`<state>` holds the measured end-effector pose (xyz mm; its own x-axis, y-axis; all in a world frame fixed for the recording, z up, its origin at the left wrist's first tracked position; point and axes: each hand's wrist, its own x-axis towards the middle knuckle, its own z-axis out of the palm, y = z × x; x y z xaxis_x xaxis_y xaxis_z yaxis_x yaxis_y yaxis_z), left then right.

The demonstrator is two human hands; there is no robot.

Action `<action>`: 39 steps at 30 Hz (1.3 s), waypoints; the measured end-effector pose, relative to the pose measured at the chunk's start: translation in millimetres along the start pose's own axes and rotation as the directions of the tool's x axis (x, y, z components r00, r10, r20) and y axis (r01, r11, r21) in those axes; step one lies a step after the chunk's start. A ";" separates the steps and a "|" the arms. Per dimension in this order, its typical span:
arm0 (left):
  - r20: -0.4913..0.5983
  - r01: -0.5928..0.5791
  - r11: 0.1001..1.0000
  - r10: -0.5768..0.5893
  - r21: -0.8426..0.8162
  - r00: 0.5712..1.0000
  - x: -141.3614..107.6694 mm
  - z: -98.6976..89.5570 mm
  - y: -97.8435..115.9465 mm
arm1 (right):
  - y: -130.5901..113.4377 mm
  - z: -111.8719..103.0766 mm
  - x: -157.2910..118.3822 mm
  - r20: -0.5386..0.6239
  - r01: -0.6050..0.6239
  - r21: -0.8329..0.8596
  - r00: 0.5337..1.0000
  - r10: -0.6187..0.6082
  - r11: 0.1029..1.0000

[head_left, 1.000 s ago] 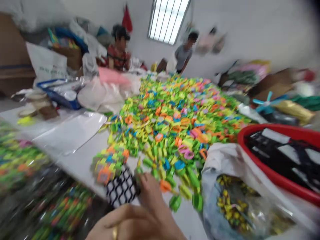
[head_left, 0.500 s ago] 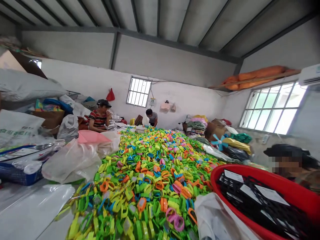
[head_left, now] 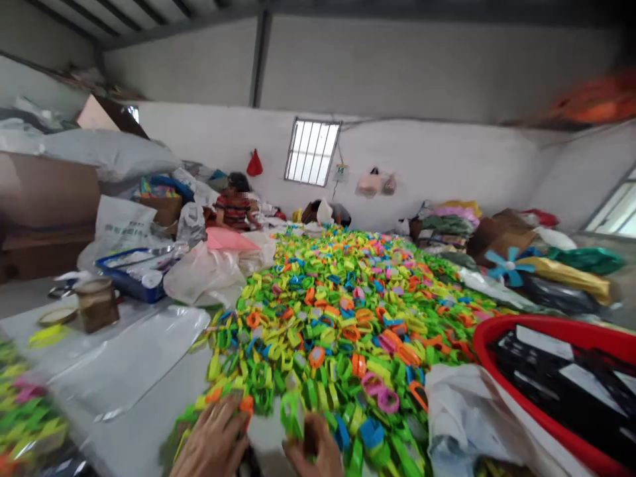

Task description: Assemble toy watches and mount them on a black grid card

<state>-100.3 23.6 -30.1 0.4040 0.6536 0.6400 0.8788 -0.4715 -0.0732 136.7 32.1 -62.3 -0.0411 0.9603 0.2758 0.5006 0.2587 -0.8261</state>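
Observation:
My left hand [head_left: 216, 434] reaches in from the bottom edge, back up. Its slightly blurred fingers stretch forward beside an orange plastic piece [head_left: 247, 404] at the near edge of a heap of colourful toy watches [head_left: 322, 311]. To its right, my right hand [head_left: 318, 450] has thumb and fingers curled together on a green toy watch [head_left: 292, 412], which stands up from the fingertips. A bare patch of white tabletop [head_left: 265, 434] shows between my hands. Something dark lies under my left hand, too hidden to name.
A red basin [head_left: 489, 358] with black pieces and white papers stands at right, beside a white bag [head_left: 460, 397]. On the left are clear plastic sheeting [head_left: 144, 358], a brown jar [head_left: 97, 305], a tape roll [head_left: 57, 316] and a blue basket [head_left: 136, 275]. A person [head_left: 233, 205] sits beyond.
The view has swung left and down, bringing the jar and tape into sight. Both my hands have come in at the bottom, the right now gripping a green toy watch.

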 end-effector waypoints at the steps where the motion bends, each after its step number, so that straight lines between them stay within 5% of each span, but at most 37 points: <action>1: 0.021 0.041 0.998 -0.040 -0.039 0.999 -0.2 -6.2 3.7 | -9.1 4.3 -7.4 0.017 -0.041 0.050 0.999 0.040 0.998; 5: 0.194 0.140 0.963 -0.095 -0.232 0.976 2.4 -21.2 9.5 | -32.8 16.6 -31.8 0.257 -0.235 0.190 0.949 0.182 0.953; 9: 0.266 0.215 0.926 -0.132 -0.310 0.955 8.1 -18.7 7.7 | -29.0 23.8 -36.5 0.304 -0.348 0.305 0.918 0.255 0.887; 17: 0.323 0.205 0.910 -0.084 -0.360 0.942 11.4 -33.8 7.1 | -20.6 64.4 -24.9 0.277 -0.214 0.298 0.952 0.131 0.930; 22: 0.340 0.217 0.916 -0.096 -0.338 0.936 9.6 -30.6 7.2 | -27.4 70.0 -15.6 0.314 -0.004 0.018 0.949 -0.002 1.000; 29: 0.318 0.149 0.954 -0.060 -0.261 0.946 10.4 -23.0 9.7 | -35.8 77.2 -5.4 0.411 0.263 -0.277 0.902 -0.133 0.924; 34: 0.311 0.192 0.946 -0.106 -0.262 0.945 13.3 -25.3 10.9 | -31.9 81.0 -8.0 0.397 0.283 -0.258 0.903 -0.165 0.924; 39: 0.315 0.227 0.940 -0.141 -0.255 0.938 0.1 -23.8 21.0 | -13.6 89.7 -30.8 0.228 0.205 -0.128 0.958 -0.172 0.970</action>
<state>-87.9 -0.3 -13.4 0.3349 0.8667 0.3696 0.8529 -0.4456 0.2720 53.6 8.4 -103.6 -0.3229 0.8995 0.2944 0.5879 0.4344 -0.6824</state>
